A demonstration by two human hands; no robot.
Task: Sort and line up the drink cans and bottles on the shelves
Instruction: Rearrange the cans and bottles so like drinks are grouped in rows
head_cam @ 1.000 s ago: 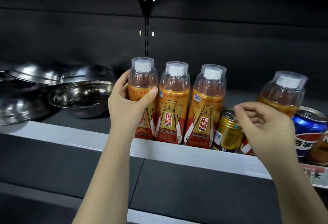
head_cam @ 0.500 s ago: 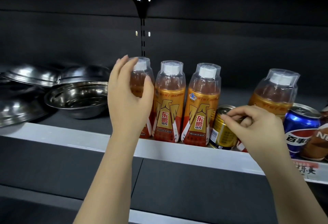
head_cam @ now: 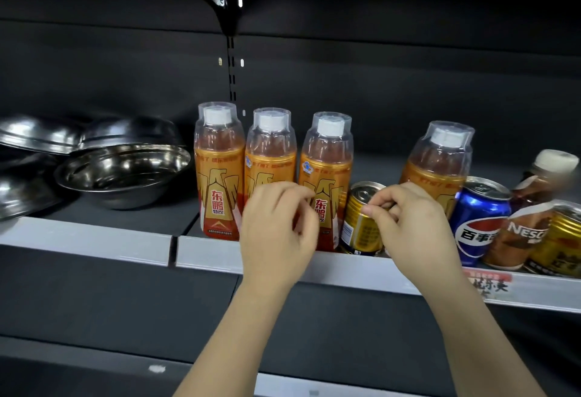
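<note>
Behind both hands, on the shelf (head_cam: 94,239), three orange bottles (head_cam: 219,173) stand in a row. Just beyond the right hand (head_cam: 415,226) sits a gold can (head_cam: 361,223), which its fingertips seem to pinch at the rim. Loosely curled, the left hand (head_cam: 276,230) holds nothing.

Drinks standing upright along the shelf's (head_cam: 94,241) front edge

Three orange bottles (head_cam: 219,173) with clear overcaps stand side by side; a short gold can (head_cam: 361,223) is just right of them, then a fourth orange bottle (head_cam: 438,163) set further back, a blue Pepsi can (head_cam: 478,223), a brown Nescafé bottle (head_cam: 528,223) and another gold can (head_cam: 559,245).
</note>
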